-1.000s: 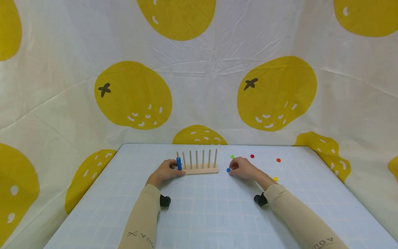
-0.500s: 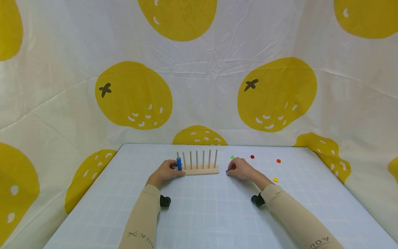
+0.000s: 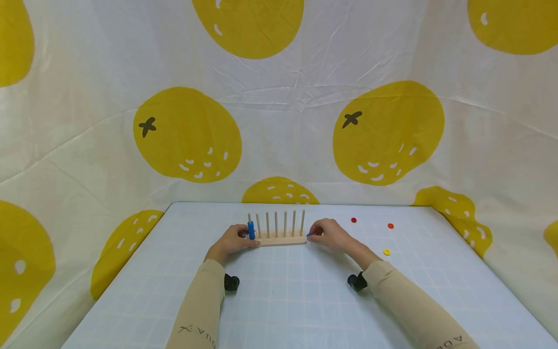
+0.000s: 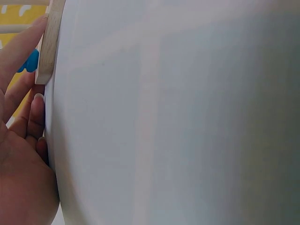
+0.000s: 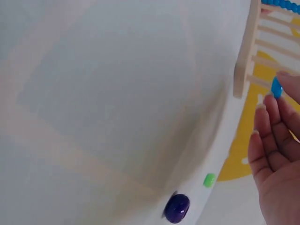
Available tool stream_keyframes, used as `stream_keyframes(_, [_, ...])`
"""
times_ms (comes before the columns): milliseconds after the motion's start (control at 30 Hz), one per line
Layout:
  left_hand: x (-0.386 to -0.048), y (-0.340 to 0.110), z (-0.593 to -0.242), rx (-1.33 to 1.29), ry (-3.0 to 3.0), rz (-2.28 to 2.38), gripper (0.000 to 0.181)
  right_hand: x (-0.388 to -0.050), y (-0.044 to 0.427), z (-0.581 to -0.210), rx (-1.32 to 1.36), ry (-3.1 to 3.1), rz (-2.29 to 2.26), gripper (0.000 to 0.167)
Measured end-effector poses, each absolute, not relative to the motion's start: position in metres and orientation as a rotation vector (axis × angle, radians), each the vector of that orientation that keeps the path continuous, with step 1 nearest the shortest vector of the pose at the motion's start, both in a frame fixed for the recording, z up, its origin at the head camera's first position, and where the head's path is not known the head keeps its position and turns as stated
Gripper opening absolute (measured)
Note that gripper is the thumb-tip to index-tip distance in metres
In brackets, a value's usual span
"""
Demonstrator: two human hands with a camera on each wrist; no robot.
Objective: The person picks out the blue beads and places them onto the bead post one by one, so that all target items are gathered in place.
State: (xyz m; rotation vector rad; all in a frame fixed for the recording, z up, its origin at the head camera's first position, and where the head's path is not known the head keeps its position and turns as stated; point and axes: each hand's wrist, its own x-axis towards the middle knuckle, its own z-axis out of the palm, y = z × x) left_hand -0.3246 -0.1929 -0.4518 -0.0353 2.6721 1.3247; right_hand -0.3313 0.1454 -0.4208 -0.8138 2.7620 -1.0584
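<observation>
A wooden peg rack (image 3: 283,240) with a row of upright pegs stands on the table. Blue beads (image 3: 251,230) are stacked on its leftmost peg. My left hand (image 3: 231,241) grips the left end of the base, thumb (image 4: 21,49) in front and fingers behind. Beside the right end of the rack, my right hand (image 3: 329,234) pinches a single blue bead (image 5: 276,87) between thumb and fingertips. In the right wrist view the bead is held up close to the nearest peg, and I cannot tell whether they touch.
Red (image 3: 353,220), orange (image 3: 390,226) and yellow (image 3: 386,252) beads lie scattered right of the right hand. The right wrist view also shows a purple bead (image 5: 177,208) and a green bead (image 5: 209,180) on the table. A fruit-patterned cloth (image 3: 279,145) hangs behind.
My right hand has picked the blue bead off the table and carried it left to the rack's right end. It now covers the green bead in the head view. The left hand stays put.
</observation>
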Motion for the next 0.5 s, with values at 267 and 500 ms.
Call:
stream_keyframes(267, [-0.325, -0.192, -0.452, -0.036, 2.669, 1.33, 0.067, -0.324, 0.132, -0.414, -0.981, 2.782, -1.144, 0.009])
stream_keyframes(500, [-0.324, -0.192, -0.452, -0.042, 2.673, 1.328, 0.068, -0.318, 0.111, -0.405, -1.027, 2.769, -1.194, 0.009])
